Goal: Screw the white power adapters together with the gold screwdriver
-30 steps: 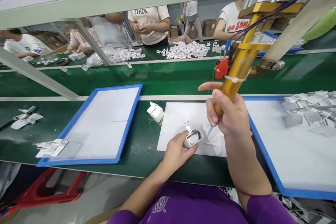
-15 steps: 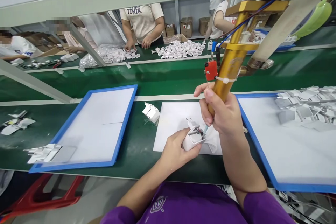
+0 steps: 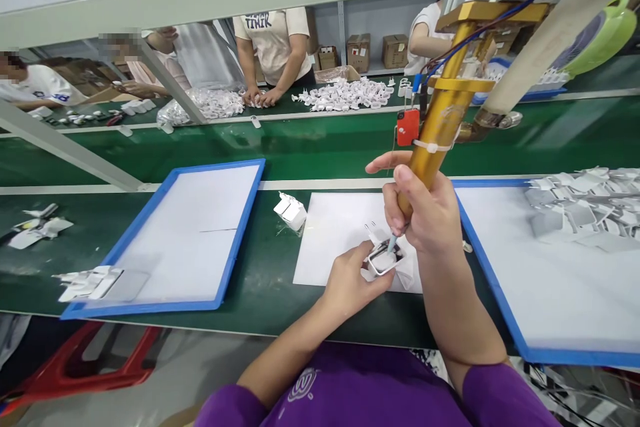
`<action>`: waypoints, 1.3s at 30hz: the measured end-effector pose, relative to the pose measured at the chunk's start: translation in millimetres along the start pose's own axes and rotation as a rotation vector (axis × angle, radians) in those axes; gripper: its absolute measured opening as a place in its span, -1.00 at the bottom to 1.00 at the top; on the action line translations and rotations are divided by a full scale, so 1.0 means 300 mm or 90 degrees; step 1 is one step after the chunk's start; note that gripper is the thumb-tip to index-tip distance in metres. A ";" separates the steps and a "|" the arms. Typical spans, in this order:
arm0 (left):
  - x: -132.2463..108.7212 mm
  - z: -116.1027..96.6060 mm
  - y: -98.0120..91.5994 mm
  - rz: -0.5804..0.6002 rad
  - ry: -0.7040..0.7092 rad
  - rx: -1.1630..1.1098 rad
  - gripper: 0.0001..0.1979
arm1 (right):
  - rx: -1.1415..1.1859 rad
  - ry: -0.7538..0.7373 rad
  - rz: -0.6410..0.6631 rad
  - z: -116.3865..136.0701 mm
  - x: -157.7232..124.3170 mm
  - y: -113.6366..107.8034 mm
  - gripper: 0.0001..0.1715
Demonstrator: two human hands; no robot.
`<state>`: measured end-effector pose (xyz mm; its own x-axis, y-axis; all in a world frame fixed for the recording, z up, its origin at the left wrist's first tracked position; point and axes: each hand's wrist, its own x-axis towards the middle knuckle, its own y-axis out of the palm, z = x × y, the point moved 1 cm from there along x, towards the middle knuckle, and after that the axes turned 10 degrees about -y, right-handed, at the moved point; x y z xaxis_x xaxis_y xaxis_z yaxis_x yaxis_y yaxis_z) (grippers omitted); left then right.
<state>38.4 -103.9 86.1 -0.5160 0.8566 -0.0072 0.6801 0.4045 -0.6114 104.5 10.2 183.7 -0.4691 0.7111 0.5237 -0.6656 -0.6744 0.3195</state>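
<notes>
My left hand (image 3: 353, 282) is closed around a white plug charger housing (image 3: 381, 271), its open side facing up and two metal pins pointing away. White filling and dark parts show inside it. My right hand (image 3: 425, 208) grips a gold-coloured glue gun (image 3: 436, 140) with a red switch (image 3: 407, 127) strapped to its side. The index finger is lifted off near the switch. The gun's pale blue nozzle (image 3: 392, 243) points down into the housing; whether it touches the inside I cannot tell. Beneath lies a white sheet (image 3: 325, 233), with a crumpled white tissue (image 3: 407, 273) beside the housing.
A small white block of parts (image 3: 291, 211) stands left of the sheet. Blue-rimmed trays lie at left (image 3: 227, 267) and right (image 3: 500, 300), both holding white housings. Across the green bench, a person (image 3: 273, 47) handles white parts beside a pile (image 3: 350, 95). A pale pipe (image 3: 540, 40) slants overhead.
The housing has moved slightly right and turned so its open side shows more. The nozzle tip now sits farther over the white filling inside it. My right hand keeps its grip.
</notes>
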 end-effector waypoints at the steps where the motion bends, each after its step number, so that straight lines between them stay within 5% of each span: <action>1: 0.001 -0.003 0.013 0.000 0.002 -0.007 -0.77 | 0.003 -0.004 0.000 0.001 0.000 0.002 -0.66; 13: -0.010 -0.043 0.052 -0.056 0.033 -0.068 -0.75 | 0.062 -0.020 0.026 0.001 -0.006 0.010 -0.70; 27: 0.206 0.222 -0.104 0.043 0.051 0.285 -0.53 | 0.080 -0.061 -0.012 -0.040 0.051 -0.061 -0.67; 29: 0.190 0.240 -0.134 -0.016 0.091 0.295 -0.46 | 0.069 -0.059 -0.022 -0.041 0.051 -0.065 -0.69; 31: 0.167 0.266 -0.180 -0.168 0.105 0.322 -0.50 | 0.057 -0.055 -0.028 -0.039 0.049 -0.065 -0.72; 34: 0.151 0.329 -0.253 -0.380 0.005 0.395 -0.58 | 0.050 -0.054 -0.026 -0.036 0.048 -0.064 -0.75; 39: 0.177 0.421 -0.291 -0.329 -0.139 0.397 -0.66 | 0.042 -0.056 -0.019 -0.038 0.049 -0.069 -0.78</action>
<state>-114.2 -134.4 39.1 -0.8164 0.5047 0.2809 -0.0496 0.4232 -0.9047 104.8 36.9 175.9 -0.3942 0.7131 0.5797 -0.6382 -0.6663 0.3857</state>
